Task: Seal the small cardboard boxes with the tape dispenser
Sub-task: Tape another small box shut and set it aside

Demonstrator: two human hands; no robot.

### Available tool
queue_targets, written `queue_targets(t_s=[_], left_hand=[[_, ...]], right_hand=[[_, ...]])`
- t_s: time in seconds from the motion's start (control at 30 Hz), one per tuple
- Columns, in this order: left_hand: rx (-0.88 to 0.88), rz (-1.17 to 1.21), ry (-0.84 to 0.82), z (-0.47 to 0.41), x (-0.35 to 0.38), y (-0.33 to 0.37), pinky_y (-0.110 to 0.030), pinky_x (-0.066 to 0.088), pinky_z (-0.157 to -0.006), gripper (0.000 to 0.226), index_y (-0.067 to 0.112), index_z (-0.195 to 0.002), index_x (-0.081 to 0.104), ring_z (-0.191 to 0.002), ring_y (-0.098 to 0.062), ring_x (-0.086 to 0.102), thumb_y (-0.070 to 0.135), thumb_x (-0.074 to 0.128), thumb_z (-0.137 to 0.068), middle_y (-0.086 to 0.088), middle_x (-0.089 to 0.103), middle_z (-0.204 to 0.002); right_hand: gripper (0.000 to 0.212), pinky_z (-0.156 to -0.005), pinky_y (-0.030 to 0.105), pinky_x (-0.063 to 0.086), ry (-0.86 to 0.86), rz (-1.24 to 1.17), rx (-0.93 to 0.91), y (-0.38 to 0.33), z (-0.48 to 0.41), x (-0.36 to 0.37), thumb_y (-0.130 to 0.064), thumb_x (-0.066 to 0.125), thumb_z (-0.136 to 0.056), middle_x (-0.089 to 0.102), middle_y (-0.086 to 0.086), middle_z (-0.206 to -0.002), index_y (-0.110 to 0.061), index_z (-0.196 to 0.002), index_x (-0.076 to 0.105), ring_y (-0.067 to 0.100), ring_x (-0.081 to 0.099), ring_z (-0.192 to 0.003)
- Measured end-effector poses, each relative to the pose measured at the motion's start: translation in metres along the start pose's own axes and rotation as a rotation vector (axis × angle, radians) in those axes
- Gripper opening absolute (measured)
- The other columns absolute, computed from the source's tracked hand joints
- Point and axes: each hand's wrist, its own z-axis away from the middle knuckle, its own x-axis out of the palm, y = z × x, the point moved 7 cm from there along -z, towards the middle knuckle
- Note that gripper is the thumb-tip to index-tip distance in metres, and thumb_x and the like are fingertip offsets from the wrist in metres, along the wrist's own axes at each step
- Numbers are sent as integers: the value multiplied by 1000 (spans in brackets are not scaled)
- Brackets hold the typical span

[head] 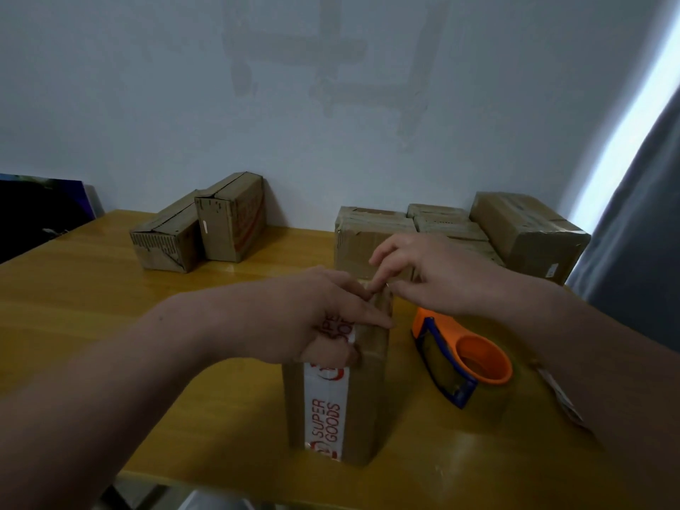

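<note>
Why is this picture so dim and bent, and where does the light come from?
Head view: light enters from a bright strip at upper right beside the curtain, leaving the room dim; the wide-angle lens bows the table edge and stretches the forearms; the left hand and right hand on the box look soft.

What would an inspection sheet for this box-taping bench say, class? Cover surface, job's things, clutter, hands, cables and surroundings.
Surface: yellow table, wooden.
Job's things: taped box upright at front; tape dispenser lying right of it; more boxes along the wall.
Clutter: paper label near the right forearm.
Hands: left hand grips the taped box; right hand pinches at its top edge.
Cables: nothing seen.
Surroundings: pale wall; grey curtain at right.
</note>
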Motion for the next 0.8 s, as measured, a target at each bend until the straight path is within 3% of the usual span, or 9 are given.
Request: queue_targets(t_s=[0.1,0.17,0.23,0.33,0.43,0.57,0.67,0.8], left_hand=[[-4,55,19,2,-7,-1,-9,49,-70,53,61,-118,49,-95,17,41,43,55,-68,33,36,-127],[-3,90,57,3,-9,-3,-20,55,-72,43,57,-113,55,-99,8,52,49,54,-70,25,47,-127],[-4,90,121,4,-12,-2,-27,53,-74,28,44,-105,62,-92,0,57,52,58,-79,17,59,-108],[-33,5,270,4,-13,3,-16,43,-66,16,32,-93,60,-81,0,51,43,65,-82,16,57,-90],[-96,-20,380,1,-9,2,-9,39,-62,22,34,-101,57,-81,3,49,35,68,-82,20,53,-92],[-150,32,401,4,-7,-5,-6,38,-63,31,37,-111,61,-82,6,49,31,69,-81,23,50,-92],[-155,45,414,6,-6,-7,-13,45,-71,32,35,-112,63,-86,0,52,30,69,-81,15,56,-100],[-163,48,422,5,-6,-8,-11,42,-67,31,35,-111,65,-85,0,52,30,69,-81,15,57,-99]], right_hand=[[15,-65,10,34,-16,12,-15,-2,-2,-1,-24,66,-88,53,-19,-124,-37,-90,71,-11,48,-82],[9,-68,8,34,-18,20,-32,-3,-2,-3,-26,68,-87,54,-18,-124,-34,-88,71,-14,46,-80],[6,-70,7,34,-28,17,-45,-5,-1,-3,-26,69,-85,54,-18,-123,-32,-86,70,-14,47,-81],[11,-77,10,38,-20,-10,-61,-8,1,-3,-26,71,-84,56,-18,-121,-34,-78,67,-11,51,-87],[10,-77,10,37,21,-62,-57,-5,3,-3,-26,71,-83,55,-21,-118,-33,-77,68,-10,52,-90],[16,-77,2,39,73,-192,-38,1,8,-2,-26,69,-85,52,-25,-116,-36,-74,64,-11,53,-97],[15,-73,11,51,106,-361,-2,10,13,0,-20,65,-88,51,-20,-119,-30,-77,63,-9,57,-91],[10,-75,22,55,188,-567,82,24,18,13,-16,62,-90,51,-17,-120,-22,-84,66,1,61,-94]])
